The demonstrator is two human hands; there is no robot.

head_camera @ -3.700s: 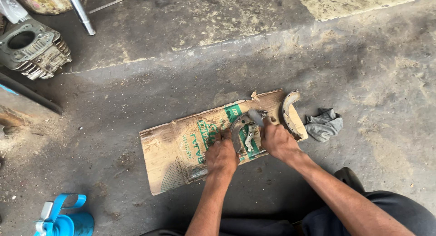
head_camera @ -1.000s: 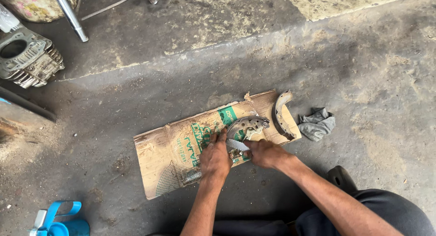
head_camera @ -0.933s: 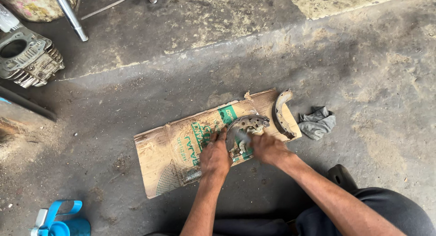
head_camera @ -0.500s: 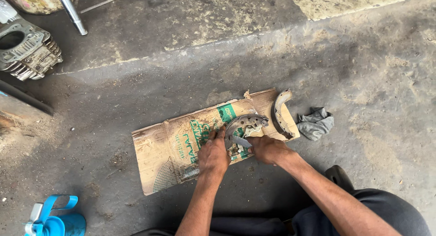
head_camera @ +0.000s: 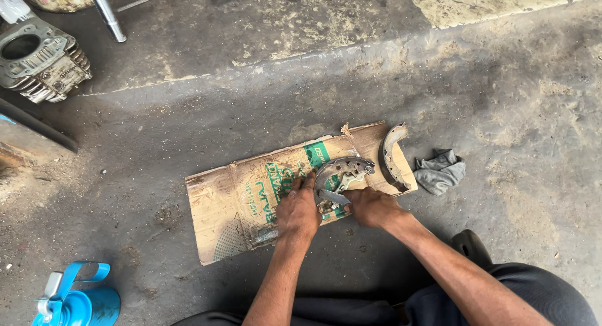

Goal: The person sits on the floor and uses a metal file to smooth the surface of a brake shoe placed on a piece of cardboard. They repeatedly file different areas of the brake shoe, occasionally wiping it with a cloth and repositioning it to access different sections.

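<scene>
A flattened brown cardboard sheet [head_camera: 238, 200] lies on the grimy concrete floor. On it rests a curved metal brake shoe [head_camera: 343, 169]. My left hand [head_camera: 299, 208] presses down at the shoe's left end, fingers curled on it. My right hand [head_camera: 371, 207] grips a small metal part [head_camera: 334, 197] at the shoe's lower edge. A second brake shoe [head_camera: 390, 155] lies apart on the cardboard's right end.
A crumpled grey rag [head_camera: 440, 170] lies just right of the cardboard. An engine cylinder block [head_camera: 39, 59] sits at the far left, a metal pipe [head_camera: 106, 14] beside it. A blue container [head_camera: 76, 299] stands at the lower left. My knee [head_camera: 539, 301] fills the lower right.
Both hands stayed on the brake shoe, shifting slightly; my right hand drew a little lower and nearer the small metal part. The view drifted slightly.
</scene>
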